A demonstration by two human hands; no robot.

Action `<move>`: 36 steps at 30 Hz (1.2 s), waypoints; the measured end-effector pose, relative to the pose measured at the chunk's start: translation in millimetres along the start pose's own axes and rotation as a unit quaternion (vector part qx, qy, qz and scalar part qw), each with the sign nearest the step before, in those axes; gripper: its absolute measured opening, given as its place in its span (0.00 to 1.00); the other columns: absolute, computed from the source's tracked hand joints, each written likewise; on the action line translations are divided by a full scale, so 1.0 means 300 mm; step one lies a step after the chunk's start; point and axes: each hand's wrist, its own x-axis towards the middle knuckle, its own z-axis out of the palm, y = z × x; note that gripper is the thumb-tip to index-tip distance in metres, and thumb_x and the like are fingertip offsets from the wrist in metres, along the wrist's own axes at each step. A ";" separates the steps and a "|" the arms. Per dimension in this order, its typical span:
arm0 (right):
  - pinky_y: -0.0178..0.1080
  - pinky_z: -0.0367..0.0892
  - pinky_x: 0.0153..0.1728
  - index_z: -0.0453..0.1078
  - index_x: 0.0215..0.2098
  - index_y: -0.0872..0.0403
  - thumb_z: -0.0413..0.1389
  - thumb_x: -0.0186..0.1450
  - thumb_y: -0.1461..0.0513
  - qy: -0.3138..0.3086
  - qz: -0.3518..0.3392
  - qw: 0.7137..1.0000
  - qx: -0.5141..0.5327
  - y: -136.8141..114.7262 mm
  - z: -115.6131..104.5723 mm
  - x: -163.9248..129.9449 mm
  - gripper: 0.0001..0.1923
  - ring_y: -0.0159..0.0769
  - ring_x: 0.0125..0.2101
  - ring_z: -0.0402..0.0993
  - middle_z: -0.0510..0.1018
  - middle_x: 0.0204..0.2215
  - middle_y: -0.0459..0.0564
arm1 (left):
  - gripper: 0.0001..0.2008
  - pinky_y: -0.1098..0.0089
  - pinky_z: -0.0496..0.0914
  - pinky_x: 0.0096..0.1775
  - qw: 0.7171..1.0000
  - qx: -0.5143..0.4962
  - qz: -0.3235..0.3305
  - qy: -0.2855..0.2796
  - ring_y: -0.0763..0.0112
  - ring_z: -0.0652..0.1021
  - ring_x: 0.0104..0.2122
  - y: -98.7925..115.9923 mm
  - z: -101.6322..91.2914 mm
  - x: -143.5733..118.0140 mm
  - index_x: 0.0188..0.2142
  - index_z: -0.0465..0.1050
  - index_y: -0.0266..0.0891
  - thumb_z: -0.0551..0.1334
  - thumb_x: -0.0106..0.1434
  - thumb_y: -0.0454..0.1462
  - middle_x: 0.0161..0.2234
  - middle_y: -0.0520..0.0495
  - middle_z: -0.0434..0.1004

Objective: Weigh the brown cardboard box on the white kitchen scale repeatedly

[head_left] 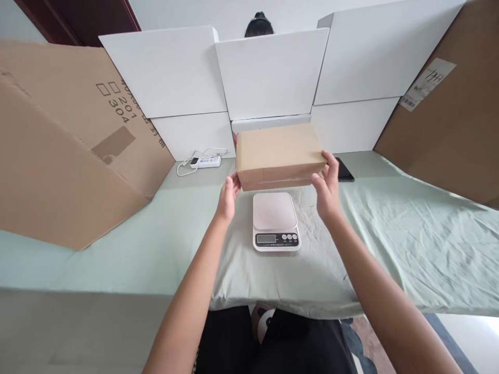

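Cardboard box (278,155) gripped between left hand (228,197) and right hand (327,189), above scale (275,221)

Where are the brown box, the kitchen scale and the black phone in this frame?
brown box (278,150): head view, middle of its front face.
kitchen scale (273,210): head view, bare weighing platform.
black phone (345,171): head view, its dark screen, right of the box.

A table walled in by cardboard and white panels

A pale green cloth (409,244) covers the table; white panels (268,72) stand along its back, with large brown cardboard sheets (58,156) leaning at both sides. A dark red door frame (78,21) and white wall (218,13) rise behind, and patterned floor shows below.
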 end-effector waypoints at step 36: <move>0.54 0.70 0.63 0.62 0.67 0.38 0.56 0.62 0.45 0.234 0.185 0.953 0.062 0.380 -0.024 0.039 0.35 0.45 0.57 0.80 0.74 0.52 0.48 | 0.40 0.56 0.63 0.78 0.983 0.026 -0.084 0.160 0.54 0.66 0.81 -0.191 -0.086 0.079 0.76 0.69 0.40 0.48 0.80 0.63 0.81 0.34 0.65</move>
